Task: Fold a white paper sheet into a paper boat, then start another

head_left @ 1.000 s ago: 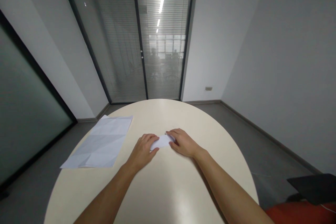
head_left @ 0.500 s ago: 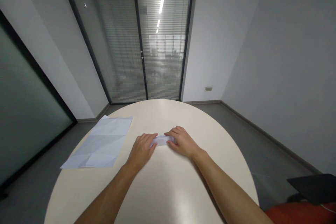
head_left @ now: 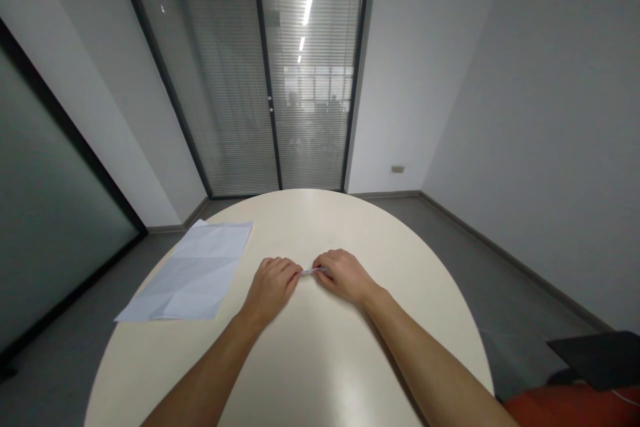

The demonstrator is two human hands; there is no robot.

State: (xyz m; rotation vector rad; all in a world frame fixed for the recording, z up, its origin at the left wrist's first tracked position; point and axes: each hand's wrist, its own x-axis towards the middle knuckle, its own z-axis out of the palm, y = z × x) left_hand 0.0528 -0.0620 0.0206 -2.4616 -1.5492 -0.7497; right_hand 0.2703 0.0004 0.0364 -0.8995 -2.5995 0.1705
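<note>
A narrow piece of folded white paper (head_left: 308,271) shows edge-on between my two hands, over the middle of the round table. Its left end is pinched by my left hand (head_left: 274,283), fingers closed round it. My right hand (head_left: 344,273) grips the other end, with the thumb and fingers pressed together. Both ends of the paper are hidden in the fingers.
Larger creased white sheets (head_left: 200,273) lie at the left side of the cream round table (head_left: 310,213). A black flat object (head_left: 600,357) and something red (head_left: 565,407) are at the lower right, beyond the table edge. A glass partition stands behind.
The paper strip has turned from showing its flat face to showing a thin edge. The fingers of both hands have curled in closer and moved slightly toward me.
</note>
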